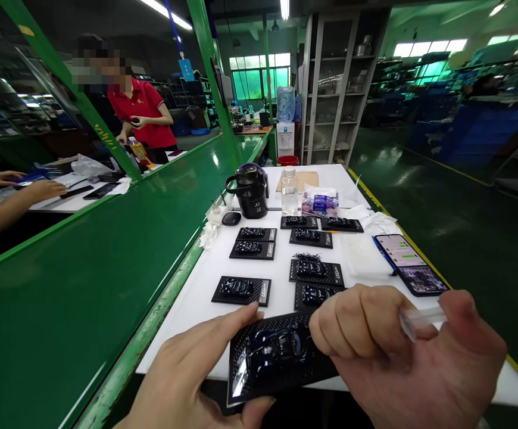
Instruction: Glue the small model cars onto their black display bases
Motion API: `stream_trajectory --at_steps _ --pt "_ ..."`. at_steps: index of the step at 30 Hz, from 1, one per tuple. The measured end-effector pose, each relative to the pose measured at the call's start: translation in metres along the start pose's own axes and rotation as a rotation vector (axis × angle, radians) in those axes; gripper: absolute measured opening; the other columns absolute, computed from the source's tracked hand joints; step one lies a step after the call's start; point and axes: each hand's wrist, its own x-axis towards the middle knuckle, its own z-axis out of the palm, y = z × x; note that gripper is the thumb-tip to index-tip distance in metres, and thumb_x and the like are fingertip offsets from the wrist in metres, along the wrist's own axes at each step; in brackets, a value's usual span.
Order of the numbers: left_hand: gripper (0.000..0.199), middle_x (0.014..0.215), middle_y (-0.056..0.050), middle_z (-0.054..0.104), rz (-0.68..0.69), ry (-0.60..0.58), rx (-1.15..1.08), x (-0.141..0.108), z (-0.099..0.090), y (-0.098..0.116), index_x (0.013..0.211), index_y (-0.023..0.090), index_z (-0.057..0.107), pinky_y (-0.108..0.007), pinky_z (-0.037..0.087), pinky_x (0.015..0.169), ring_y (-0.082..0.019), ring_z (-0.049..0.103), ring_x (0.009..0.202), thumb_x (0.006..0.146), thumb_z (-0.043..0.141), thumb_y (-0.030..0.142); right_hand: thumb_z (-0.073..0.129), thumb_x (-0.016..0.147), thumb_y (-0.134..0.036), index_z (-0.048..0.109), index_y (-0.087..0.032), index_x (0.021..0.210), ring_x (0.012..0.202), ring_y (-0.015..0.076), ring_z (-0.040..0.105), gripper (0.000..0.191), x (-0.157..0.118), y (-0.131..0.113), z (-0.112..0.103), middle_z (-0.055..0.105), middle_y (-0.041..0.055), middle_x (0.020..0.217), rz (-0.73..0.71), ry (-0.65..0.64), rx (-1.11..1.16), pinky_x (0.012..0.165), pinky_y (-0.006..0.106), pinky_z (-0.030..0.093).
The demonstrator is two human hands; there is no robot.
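A black patterned plate with a glossy dark model car on it is held tilted above the table's front edge. My left hand grips its left side, thumb below and fingers along the top edge. My right hand is closed round a clear syringe-like tube, thumb at its outer end; its curled fingers cover the plate's right part, and the tube's tip is hidden. Just beyond lie similar plates with cars, one at the left, one partly behind my right hand and another with black shreds at its top edge.
More car plates lie farther back on the white table. A black jug, a clear bottle and a tissue pack stand behind them. A phone lies right. Beyond the green partition are a person in red and another person's arms.
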Motion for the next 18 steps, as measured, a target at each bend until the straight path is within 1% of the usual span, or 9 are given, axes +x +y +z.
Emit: stream_trajectory --at_steps 8,13,16,18 --pt "0.072 0.109 -0.003 0.075 0.016 0.002 0.018 0.0039 -0.0010 -0.0016 0.133 0.030 0.047 -0.037 0.064 0.080 -0.026 0.075 0.089 0.070 0.069 0.058 0.045 0.085 -0.071 0.027 -0.021 0.050 0.048 0.0128 0.028 0.064 0.0005 0.0022 0.0008 0.025 -0.0035 0.047 -0.034 0.003 -0.009 0.054 0.034 0.028" --pt "0.070 0.108 -0.004 0.076 0.024 0.017 0.035 0.0046 -0.0010 0.0004 0.131 0.028 0.050 -0.037 0.065 0.079 -0.027 0.075 0.091 0.071 0.068 0.058 0.043 0.086 -0.070 0.029 -0.021 0.050 0.047 0.0126 0.027 0.062 0.0011 0.0018 -0.0004 0.025 -0.0036 0.047 -0.053 0.001 -0.035 0.053 0.033 0.027" --pt "0.072 0.108 -0.003 0.076 0.029 0.011 0.026 0.0048 0.0000 0.0008 0.132 0.028 0.049 -0.035 0.065 0.080 -0.026 0.075 0.090 0.068 0.070 0.053 0.044 0.086 -0.074 0.032 -0.021 0.051 0.048 0.0130 0.029 0.065 0.0004 0.0053 0.0010 0.027 -0.0037 0.047 -0.042 -0.004 -0.117 0.053 0.033 0.028" --pt "0.074 0.108 -0.002 0.076 0.043 -0.007 0.008 0.0059 0.0013 -0.0019 0.133 0.028 0.048 -0.033 0.065 0.080 -0.025 0.075 0.088 0.066 0.072 0.047 0.045 0.084 -0.079 0.038 -0.022 0.052 0.050 0.0137 0.032 0.066 0.0004 0.0083 0.0015 0.032 -0.0031 0.049 -0.013 -0.032 -0.229 0.053 0.032 0.028"
